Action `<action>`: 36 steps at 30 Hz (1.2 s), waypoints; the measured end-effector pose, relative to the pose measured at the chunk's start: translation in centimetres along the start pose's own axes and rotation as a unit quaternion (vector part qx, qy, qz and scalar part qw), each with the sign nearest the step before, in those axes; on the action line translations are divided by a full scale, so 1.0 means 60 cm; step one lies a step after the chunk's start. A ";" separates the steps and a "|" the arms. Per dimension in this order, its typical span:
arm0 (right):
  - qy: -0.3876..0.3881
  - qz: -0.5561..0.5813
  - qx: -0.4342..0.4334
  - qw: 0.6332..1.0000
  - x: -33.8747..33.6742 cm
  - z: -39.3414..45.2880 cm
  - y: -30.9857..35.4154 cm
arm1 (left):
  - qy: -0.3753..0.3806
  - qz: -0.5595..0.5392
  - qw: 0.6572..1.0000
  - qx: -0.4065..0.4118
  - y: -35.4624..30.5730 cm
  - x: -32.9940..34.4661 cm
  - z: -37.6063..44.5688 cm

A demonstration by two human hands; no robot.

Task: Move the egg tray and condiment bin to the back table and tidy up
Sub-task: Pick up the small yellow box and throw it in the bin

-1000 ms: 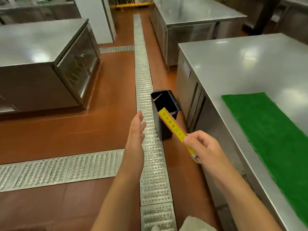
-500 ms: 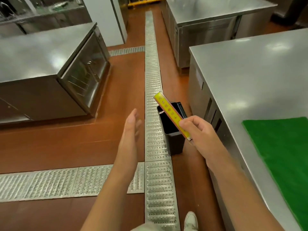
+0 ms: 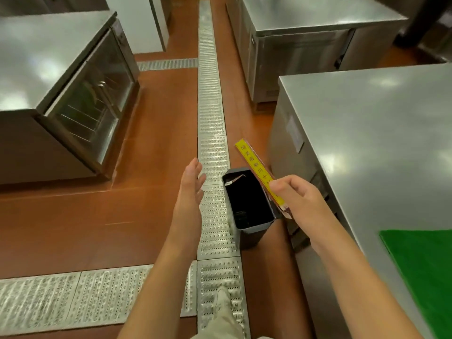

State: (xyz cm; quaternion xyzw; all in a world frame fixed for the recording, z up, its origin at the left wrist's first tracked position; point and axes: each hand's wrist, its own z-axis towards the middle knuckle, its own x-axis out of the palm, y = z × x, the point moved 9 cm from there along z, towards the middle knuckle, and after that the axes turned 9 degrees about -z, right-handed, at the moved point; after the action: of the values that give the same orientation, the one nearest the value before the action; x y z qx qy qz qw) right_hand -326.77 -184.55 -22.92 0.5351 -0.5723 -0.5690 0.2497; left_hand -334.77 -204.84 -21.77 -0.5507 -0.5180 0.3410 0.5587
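My right hand pinches a flat yellow packet with dark printed characters, held edge-on and slanting up to the left. The packet hangs just above the right rim of a black bin that stands open on the floor; its inside is dark. My left hand is stretched forward with straight fingers, holding nothing, to the left of the bin. No egg tray or condiment bin is in view.
A steel table with a green mat stands at my right. Steel counters are at the left and far ahead. A metal drain grate runs along the red floor, and my shoe is on it.
I have walked closer to the black bin, which now lies right under the yellow packet. My right hand has carried the packet forward over the bin's rim. The left hand stays stretched out.
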 end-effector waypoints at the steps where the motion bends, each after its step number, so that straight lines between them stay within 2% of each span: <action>1: -0.008 -0.005 0.006 1.000 -0.002 0.016 0.003 | 0.008 -0.001 1.000 -0.002 0.001 0.006 0.027; 5: -0.025 -0.015 0.039 0.999 -0.003 0.065 -0.013 | 0.040 0.002 0.999 -0.027 0.016 0.036 0.120; 11: 0.010 -0.030 0.091 0.995 0.008 0.152 -0.040 | 0.039 0.004 0.997 -0.063 0.058 0.048 0.221; 18: 0.113 -0.040 0.119 0.986 0.057 0.292 -0.086 | -0.036 0.053 0.993 -0.102 0.098 0.015 0.299; 22: 0.135 -0.046 0.145 0.979 0.090 0.346 -0.142 | -0.059 0.064 0.988 -0.130 0.142 -0.008 0.332; 25: 0.134 -0.038 0.159 0.977 0.098 0.366 -0.167 | -0.066 0.066 0.985 -0.143 0.169 -0.017 0.351; 31: 0.098 -0.041 0.169 0.980 0.106 0.411 -0.218 | -0.034 0.078 0.981 -0.176 0.246 -0.007 0.406; 36: 0.048 -0.029 0.234 0.971 0.125 0.433 -0.320 | -0.011 0.092 0.976 -0.195 0.312 -0.003 0.441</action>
State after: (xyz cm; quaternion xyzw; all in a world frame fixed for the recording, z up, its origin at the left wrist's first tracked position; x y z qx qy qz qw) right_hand -345.96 -177.09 -48.89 0.6220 -0.6610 -0.3997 0.1284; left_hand -356.48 -195.06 -43.74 -0.6905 -0.5278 0.2892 0.4012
